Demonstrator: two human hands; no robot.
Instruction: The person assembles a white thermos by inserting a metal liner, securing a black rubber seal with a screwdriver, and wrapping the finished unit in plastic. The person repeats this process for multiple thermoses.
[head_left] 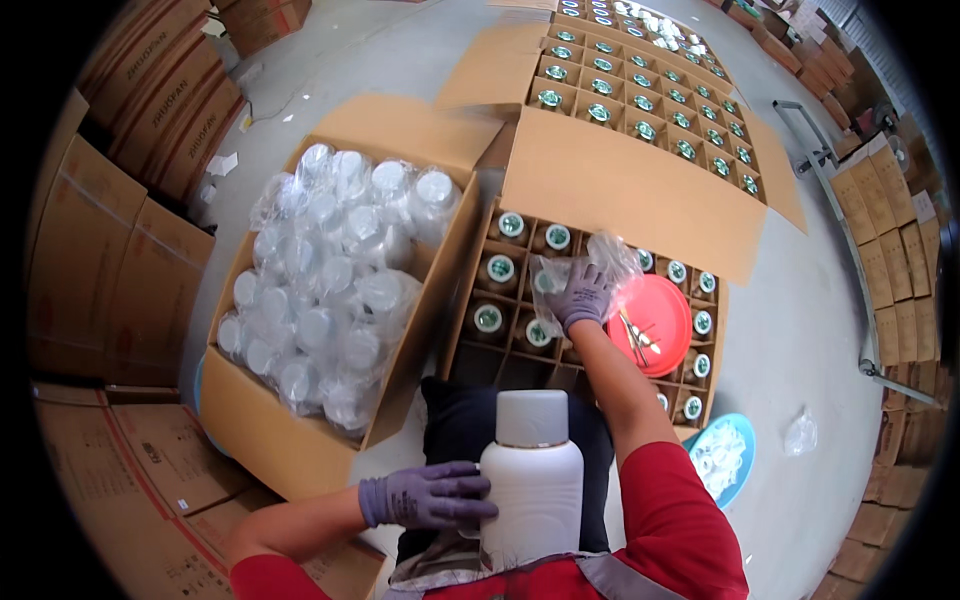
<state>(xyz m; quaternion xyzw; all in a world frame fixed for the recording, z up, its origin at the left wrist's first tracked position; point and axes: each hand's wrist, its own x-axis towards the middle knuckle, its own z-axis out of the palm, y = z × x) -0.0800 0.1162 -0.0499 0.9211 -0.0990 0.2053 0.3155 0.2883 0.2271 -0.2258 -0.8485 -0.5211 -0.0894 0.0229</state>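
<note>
white flask [531, 490] | left hand [440, 496] half-open against it | right hand [584, 292] outstretched, touching plastic film [622, 262] (grip unclear)

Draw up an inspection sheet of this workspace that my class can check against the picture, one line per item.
Surface: grey floor with cartons standing on it.
Job's things: white flask, grey cap on; divided carton holding white-rimmed vessels with green centres.
Clutter: red round tray over the carton, slender pieces in it; blue basin of white pieces; crumpled clear plastic on the floor.
Grippers: gloved left hand touches the flask's side; gloved right hand is at a clear bag over the carton, grip unclear.
Cables: nothing clearly seen.
Surroundings: open box of plastic-wrapped vessels left of the divided carton; stacked brown cartons on both sides.
</note>
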